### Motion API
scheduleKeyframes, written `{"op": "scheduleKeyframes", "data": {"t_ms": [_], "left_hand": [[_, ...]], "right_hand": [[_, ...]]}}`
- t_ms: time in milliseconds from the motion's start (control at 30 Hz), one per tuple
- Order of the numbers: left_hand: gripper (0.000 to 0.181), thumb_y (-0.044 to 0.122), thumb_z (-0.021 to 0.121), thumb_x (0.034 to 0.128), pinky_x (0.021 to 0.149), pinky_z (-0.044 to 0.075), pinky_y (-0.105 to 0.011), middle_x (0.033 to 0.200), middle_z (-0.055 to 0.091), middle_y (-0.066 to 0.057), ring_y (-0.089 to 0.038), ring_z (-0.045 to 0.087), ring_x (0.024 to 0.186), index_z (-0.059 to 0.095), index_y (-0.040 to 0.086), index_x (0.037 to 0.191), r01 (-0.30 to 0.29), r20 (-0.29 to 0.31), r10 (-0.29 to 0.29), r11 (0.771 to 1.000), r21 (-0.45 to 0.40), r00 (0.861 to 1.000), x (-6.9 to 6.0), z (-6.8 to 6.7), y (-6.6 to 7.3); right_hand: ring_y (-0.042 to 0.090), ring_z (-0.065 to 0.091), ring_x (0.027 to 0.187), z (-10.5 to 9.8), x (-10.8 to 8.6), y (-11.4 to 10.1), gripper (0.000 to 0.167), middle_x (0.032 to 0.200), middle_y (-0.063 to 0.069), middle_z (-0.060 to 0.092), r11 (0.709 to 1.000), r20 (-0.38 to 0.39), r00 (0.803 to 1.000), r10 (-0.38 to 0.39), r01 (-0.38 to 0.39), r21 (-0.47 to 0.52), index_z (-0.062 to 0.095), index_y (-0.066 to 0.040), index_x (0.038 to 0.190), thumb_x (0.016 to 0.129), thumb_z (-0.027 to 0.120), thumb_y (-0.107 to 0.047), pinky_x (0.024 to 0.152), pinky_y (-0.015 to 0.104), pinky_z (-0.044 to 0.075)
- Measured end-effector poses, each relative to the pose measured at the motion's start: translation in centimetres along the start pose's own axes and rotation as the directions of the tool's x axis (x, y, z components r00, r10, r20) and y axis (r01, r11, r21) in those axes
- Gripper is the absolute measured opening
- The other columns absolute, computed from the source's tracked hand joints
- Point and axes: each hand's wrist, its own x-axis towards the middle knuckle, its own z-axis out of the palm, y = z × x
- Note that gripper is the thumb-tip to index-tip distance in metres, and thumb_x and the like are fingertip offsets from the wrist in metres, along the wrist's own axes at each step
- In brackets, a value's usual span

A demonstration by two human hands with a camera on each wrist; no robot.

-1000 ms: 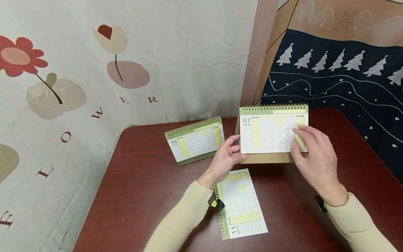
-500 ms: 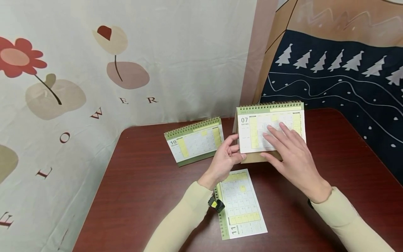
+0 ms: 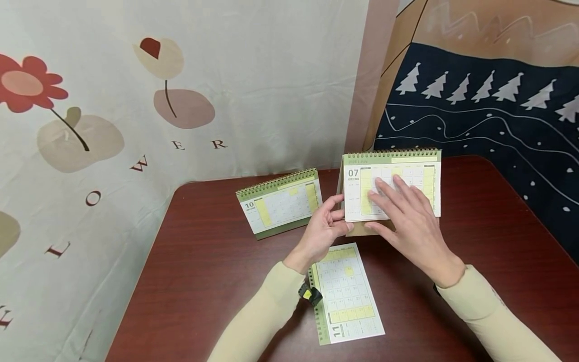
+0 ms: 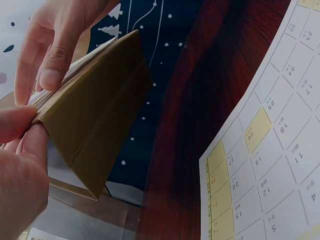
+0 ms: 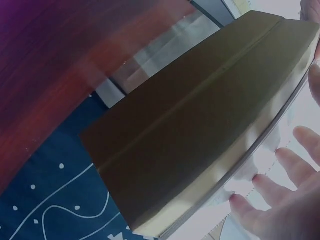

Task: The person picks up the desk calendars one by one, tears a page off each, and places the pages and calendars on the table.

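Note:
A desk calendar showing 07 (image 3: 355,201) is held up over the back right of the table, its brown card base (image 4: 100,105) facing the left wrist camera. The left hand (image 3: 320,234) pinches its lower left corner between thumb and fingers. Spread over the page lies the right hand (image 3: 413,226), fingertips on or very near the paper, the thumb by the lower edge. In the right wrist view the fingers of the right hand (image 5: 280,185) are close along the page side of the base (image 5: 200,110).
A second calendar showing 10 (image 3: 285,203) stands behind and left of the left hand. A loose spiral-holed sheet marked 11 (image 3: 348,296) lies on the dark red table (image 3: 203,281) near the left wrist. Printed cloths (image 3: 271,75) hang behind.
The right hand has moved left from the page's right edge to its middle, fingers now spread. The calendar shifted slightly left, then back; the left hand keeps its grip on the corner.

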Motion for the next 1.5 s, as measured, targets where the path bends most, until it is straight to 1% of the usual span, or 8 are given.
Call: {"op": "scheduleKeyframes", "data": {"t_ms": [267,533,700,1033,1367,1500], "left_hand": [[0.068,-0.023,0.054,0.0911,0.083,0.058,-0.025,0.130,0.061,-0.036,-0.015,0.071,0.097,0.036,-0.003,0.153,-0.014,0.014,0.014,1.000,-0.013,1.000,0.06,-0.05,-0.12],[0.066,-0.024,0.054,0.0902,0.082,0.058,-0.025,0.129,0.062,-0.037,-0.014,0.071,0.096,0.038,-0.004,0.152,-0.011,0.013,0.011,1.000,-0.023,1.000,0.04,-0.15,-0.32],[0.066,-0.024,0.054,0.0907,0.082,0.058,-0.025,0.129,0.062,-0.037,-0.014,0.071,0.095,0.039,-0.004,0.151,-0.012,0.014,0.013,1.000,-0.021,1.000,0.02,-0.19,-0.33],[0.067,-0.022,0.054,0.0920,0.083,0.058,-0.027,0.130,0.062,-0.036,-0.016,0.071,0.097,0.037,-0.003,0.153,0.004,0.020,-0.004,1.000,-0.011,1.000,-0.08,-0.25,-0.30],[0.067,-0.023,0.053,0.0916,0.081,0.057,-0.024,0.131,0.060,-0.037,-0.012,0.071,0.095,0.036,-0.004,0.154,0.003,0.023,-0.003,1.000,-0.016,1.000,-0.11,-0.29,-0.58],[0.067,-0.023,0.054,0.0915,0.080,0.058,-0.024,0.130,0.061,-0.036,-0.013,0.071,0.096,0.037,-0.003,0.153,0.001,0.021,0.000,1.000,-0.016,1.000,-0.10,-0.28,-0.62]], "right_hand": [[0.041,0.037,0.146,0.02,0.18,0.01,0.069,0.155,0.013,0.052,1.000,-0.025,1.000,-0.011,0.010,-0.015,0.063,-0.008,0.140,0.103,0.044,-0.063,0.111,0.065,0.030],[0.041,0.040,0.143,0.02,0.15,0.07,0.070,0.151,0.013,0.055,1.000,-0.017,1.000,0.005,-0.005,-0.005,0.065,-0.008,0.139,0.102,0.046,-0.064,0.107,0.067,0.033],[0.042,0.041,0.142,0.04,0.08,0.07,0.071,0.151,0.014,0.055,1.000,-0.011,1.000,0.001,-0.001,-0.012,0.064,-0.007,0.139,0.102,0.045,-0.065,0.105,0.068,0.034],[0.042,0.041,0.142,-0.05,-0.01,-0.02,0.072,0.151,0.014,0.055,1.000,0.001,1.000,0.010,-0.010,-0.014,0.063,-0.008,0.140,0.101,0.043,-0.065,0.104,0.068,0.034],[0.044,0.043,0.139,0.23,0.06,-0.17,0.071,0.147,0.016,0.057,0.999,-0.029,1.000,-0.003,0.002,-0.034,0.063,-0.007,0.139,0.103,0.042,-0.065,0.101,0.069,0.035],[0.044,0.043,0.138,0.31,0.09,-0.22,0.071,0.146,0.016,0.057,0.999,-0.039,0.999,-0.007,0.005,-0.037,0.063,-0.007,0.138,0.103,0.043,-0.065,0.102,0.069,0.034]]}}
